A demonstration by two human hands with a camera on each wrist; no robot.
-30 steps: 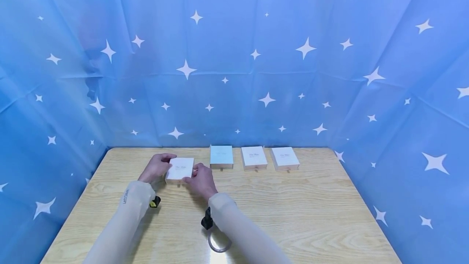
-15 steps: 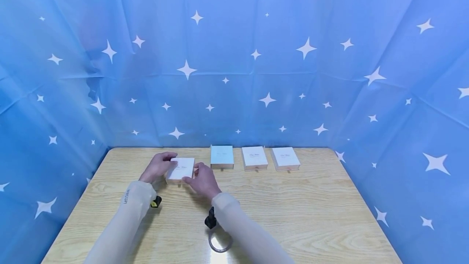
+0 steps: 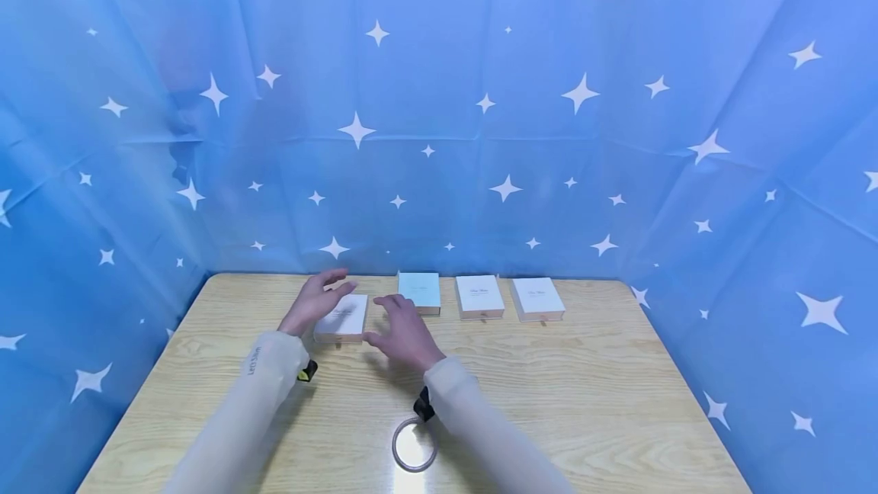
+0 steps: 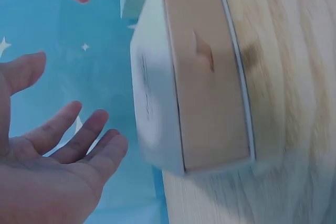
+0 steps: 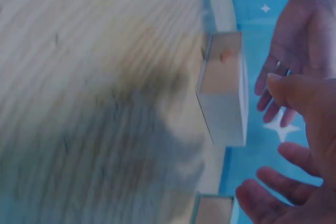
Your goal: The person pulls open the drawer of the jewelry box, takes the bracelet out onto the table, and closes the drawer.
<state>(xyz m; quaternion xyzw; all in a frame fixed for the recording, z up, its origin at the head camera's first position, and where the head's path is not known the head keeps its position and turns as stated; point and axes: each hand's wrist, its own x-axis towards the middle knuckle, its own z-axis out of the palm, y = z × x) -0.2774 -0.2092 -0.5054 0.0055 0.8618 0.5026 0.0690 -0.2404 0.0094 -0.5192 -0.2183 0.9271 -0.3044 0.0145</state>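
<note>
A small white drawer box (image 3: 347,320) with fine print on its lid stands on the table at the left. Its tan drawer front and small pull tab show in the left wrist view, where the drawer (image 4: 210,93) is pushed in. My left hand (image 3: 317,300) hovers over the box's left back corner, fingers spread and apart from it. Just right of the box is my right hand (image 3: 406,332), raised, with loosely bent fingers that hold nothing. Both hands appear above the box (image 5: 226,90) in the right wrist view.
A pale blue box (image 3: 419,290) and two white boxes, the middle one (image 3: 479,296) and the right one (image 3: 537,299), stand along the back edge. A grey ring (image 3: 414,445) lies on the wooden table (image 3: 583,402). Behind hangs a starry blue curtain (image 3: 439,97).
Both hands have let go of the left white box and lifted off it. The left hand rose a little, while the right drew away to the right. The box stays on the table.
</note>
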